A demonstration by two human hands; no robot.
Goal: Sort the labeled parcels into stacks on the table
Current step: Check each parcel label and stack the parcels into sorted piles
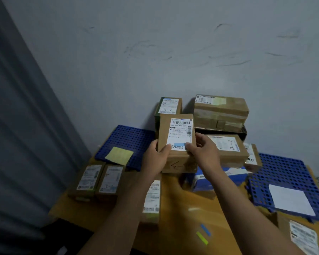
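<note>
Parcel point(177, 138) of plain brown cardboard hung lifted between both my hands, above the middle of the table point(173, 196). Its printed label faced up at me, and a handwritten mark beginning with 4 showed on its near side. My left hand point(155, 159) gripped the left edge, thumb curled onto the top face. My right hand point(203, 153) gripped the right edge, thumb pressed on the label's lower corner.

I judged it light, since it sat level in that grip, and stiff enough in its walls not to buckle. The label and any tape looked slick, so the bare cardboard along the two long edges seemed the safer hold, with fingers tucked under the base.

Just behind it stood a parcel marked 3-2 point(168, 106). To its right lay a parcel marked 4-3 point(226, 150), apparently on a blue-and-white box point(219, 178), with a large taped box point(220, 111) beyond. A blue tray point(127, 137) bearing a yellow note point(119, 155) lay to the left.
</note>
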